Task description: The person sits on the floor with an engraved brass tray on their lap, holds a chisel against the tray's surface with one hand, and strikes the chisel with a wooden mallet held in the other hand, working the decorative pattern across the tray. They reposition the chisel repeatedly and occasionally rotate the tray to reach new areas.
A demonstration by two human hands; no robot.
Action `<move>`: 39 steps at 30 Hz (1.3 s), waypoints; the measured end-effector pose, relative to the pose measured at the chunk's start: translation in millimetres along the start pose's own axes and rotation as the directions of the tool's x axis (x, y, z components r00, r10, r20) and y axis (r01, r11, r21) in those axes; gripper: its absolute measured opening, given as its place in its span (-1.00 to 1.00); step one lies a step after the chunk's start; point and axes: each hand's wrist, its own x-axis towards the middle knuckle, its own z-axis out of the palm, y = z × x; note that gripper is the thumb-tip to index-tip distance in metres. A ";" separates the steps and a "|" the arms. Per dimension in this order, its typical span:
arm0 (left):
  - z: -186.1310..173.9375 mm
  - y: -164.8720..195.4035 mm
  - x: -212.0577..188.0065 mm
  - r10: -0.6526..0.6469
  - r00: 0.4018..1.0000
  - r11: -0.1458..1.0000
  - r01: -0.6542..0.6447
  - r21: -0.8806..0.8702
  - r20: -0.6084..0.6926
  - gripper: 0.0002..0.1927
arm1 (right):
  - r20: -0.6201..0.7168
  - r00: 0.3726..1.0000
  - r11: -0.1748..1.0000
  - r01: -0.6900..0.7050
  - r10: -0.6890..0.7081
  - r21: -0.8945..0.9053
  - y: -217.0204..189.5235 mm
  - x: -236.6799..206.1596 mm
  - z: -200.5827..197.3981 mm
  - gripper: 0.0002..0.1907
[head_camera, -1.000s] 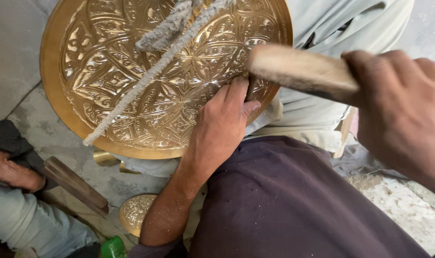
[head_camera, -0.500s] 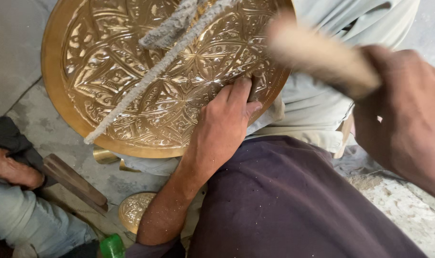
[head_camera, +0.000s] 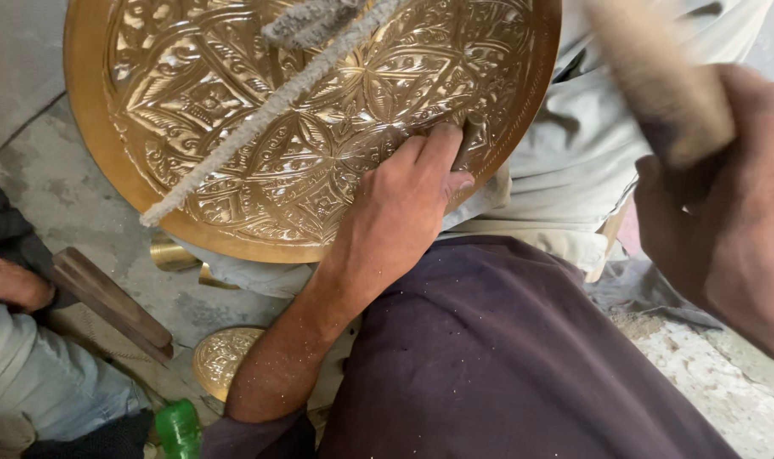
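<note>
Two hands share the work on the big engraved brass tray (head_camera: 234,127) propped on the lap — the left hand (head_camera: 404,212) pins a small punch (head_camera: 468,144) at its four-o'clock rim, while the right hand (head_camera: 727,195), fist wrapped round a blurred wooden mallet handle (head_camera: 650,76), is raised at two o'clock.

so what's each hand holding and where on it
The right hand grips a wooden handle at its lower end; its head is out of view. The left hand pinches a small dark tool against the brass tray.
</note>
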 end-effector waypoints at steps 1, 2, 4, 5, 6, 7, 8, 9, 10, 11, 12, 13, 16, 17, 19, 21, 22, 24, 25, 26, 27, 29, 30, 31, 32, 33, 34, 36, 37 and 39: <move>0.0 -0.5 -0.8 0.009 1.000 1.000 -0.009 0.005 0.010 -0.64 | 0.042 0.974 0.939 -0.224 0.221 0.261 2.2 -0.3 4.6 -0.56; 0.4 -1.2 -0.3 0.022 1.000 1.000 -0.022 0.008 0.022 -0.63 | 0.035 0.998 0.997 -0.052 0.055 -0.061 6.0 -2.3 7.1 -0.58; 1.6 -3.2 0.0 0.000 0.999 1.000 0.000 -0.002 0.051 -0.63 | 0.193 0.951 0.721 0.308 -0.240 -0.621 18.0 -5.5 12.4 -0.59; 2.4 -3.7 -0.5 -0.014 0.997 1.000 0.015 -0.011 0.069 -0.63 | 0.107 0.965 0.928 0.258 -0.238 -0.270 24.8 -6.0 16.4 -0.61; 2.9 -4.0 -2.6 0.004 0.999 1.000 -0.004 -0.005 0.051 -0.64 | 0.029 0.980 0.971 0.193 -0.199 0.138 29.9 -4.1 22.9 -0.63; 3.2 -4.3 -4.6 0.022 0.999 1.000 -0.022 0.003 0.032 -0.64 | 0.033 0.981 0.971 0.185 -0.192 0.149 36.6 -5.8 25.6 -0.62; 3.0 -4.8 -6.3 0.043 0.999 0.999 -0.044 0.012 0.016 -0.65 | 0.037 0.982 0.971 0.176 -0.185 0.161 42.4 -7.0 27.7 -0.62; 3.7 -5.0 -6.5 0.039 0.999 0.999 -0.039 0.023 0.018 -0.65 | 0.032 0.976 0.976 0.216 -0.217 0.032 47.3 -8.1 30.0 -0.61; 4.0 -5.1 -7.0 0.031 0.999 0.999 -0.032 0.035 0.019 -0.65 | 0.077 0.960 0.915 0.280 -0.269 -0.289 51.8 -9.6 29.7 -0.61; 4.3 -4.9 -7.7 0.022 0.999 0.999 -0.023 0.047 0.023 -0.65 | 0.069 0.953 0.903 0.301 -0.295 -0.307 54.1 -9.9 31.4 -0.60; 4.8 -5.1 -6.3 0.023 0.999 0.999 -0.024 0.036 0.039 -0.63 | 0.042 0.950 0.902 0.307 -0.309 -0.305 55.4 -10.9 31.9 -0.59; 5.8 -5.2 -4.3 0.022 0.998 0.999 -0.024 0.026 0.051 -0.62 | -0.016 0.953 0.932 0.292 -0.302 -0.217 55.7 -11.2 32.7 -0.59; 5.6 -5.5 -2.6 -0.017 0.994 1.000 0.014 0.027 0.108 -0.66 | 0.034 0.985 0.969 0.172 -0.169 -0.175 52.5 -12.0 32.6 -0.56; 5.2 -5.7 -2.6 -0.032 0.991 0.999 0.028 0.031 0.129 -0.68 | 0.067 0.963 0.909 0.269 -0.261 -0.319 52.1 -13.0 31.2 -0.55; 3.5 -5.9 -4.9 0.046 0.997 0.999 -0.048 0.023 0.054 -0.61 | 0.063 0.919 0.826 0.378 -0.389 -0.418 51.9 -13.4 29.8 -0.53; 2.0 -5.4 -7.2 0.057 0.998 0.998 -0.058 0.022 0.030 -0.60 | -0.132 0.902 0.912 0.406 -0.411 -0.062 53.9 -10.8 31.3 -0.51; 1.3 -4.9 -8.0 0.036 0.998 0.999 -0.037 0.024 0.047 -0.63 | -0.133 0.895 0.905 0.416 -0.425 -0.091 55.8 -9.6 32.4 -0.51; -0.3 -3.4 -9.3 0.018 0.999 0.999 -0.019 0.033 0.051 -0.66 | 0.032 0.916 0.851 0.384 -0.401 -0.359 58.2 -10.8 31.7 -0.55; -1.4 -1.9 -11.0 0.020 0.999 0.999 -0.021 0.039 0.039 -0.67 | 0.179 0.933 0.736 0.356 -0.311 -0.576 57.9 -12.3 30.1 -0.59; -2.3 -1.0 -11.3 0.025 0.999 0.999 -0.026 0.044 0.027 -0.68 | 0.062 0.924 0.833 0.368 -0.378 -0.412 56.6 -13.6 30.5 -0.54; -2.6 0.0 -10.8 0.006 0.999 0.999 -0.008 0.036 0.051 -0.69 | -0.067 0.906 0.890 0.393 -0.418 -0.230 52.2 -13.0 32.9 -0.49; -2.0 1.4 -8.5 -0.029 0.995 0.999 0.027 0.023 0.093 -0.71 | -0.024 0.933 0.915 0.347 -0.359 -0.206 43.9 -16.4 29.5 -0.49; -1.8 1.5 -7.3 -0.022 0.995 0.999 0.018 0.037 0.102 -0.71 | 0.131 0.960 0.884 0.277 -0.246 -0.376 39.3 -19.9 24.5 -0.54; -1.5 1.0 -6.0 -0.018 0.994 0.999 0.012 0.053 0.110 -0.71 | 0.257 0.961 0.811 0.228 -0.100 -0.539 33.9 -22.0 20.0 -0.58; -1.8 0.6 -6.6 -0.019 0.992 0.998 0.010 0.069 0.121 -0.71 | 0.206 0.965 0.836 0.245 -0.162 -0.490 27.4 -20.9 16.9 -0.58; -1.9 -0.2 -7.0 0.007 0.995 0.999 -0.012 0.053 0.099 -0.69 | 0.150 0.965 0.859 0.261 -0.216 -0.441 22.7 -19.2 13.3 -0.56; -2.4 -1.2 -7.7 0.033 0.997 0.999 -0.036 0.037 0.073 -0.68 | 0.089 0.960 0.876 0.280 -0.267 -0.393 18.4 -16.4 11.4 -0.55; -4.1 -3.3 -10.1 0.036 0.998 0.999 -0.037 0.021 0.058 -0.68 | 0.045 0.998 0.981 0.040 -0.032 -0.188 13.9 -11.3 14.8 -0.51; -4.2 -3.8 -11.1 0.018 0.997 1.000 -0.019 0.016 0.074 -0.70 | 0.044 0.994 0.993 -0.093 0.096 -0.078 13.6 -9.7 17.9 -0.50; -4.7 -4.5 -11.9 -0.001 0.997 1.000 -0.002 0.031 0.083 -0.71 | 0.032 0.966 0.883 0.248 -0.256 -0.399 20.4 -15.8 18.3 -0.56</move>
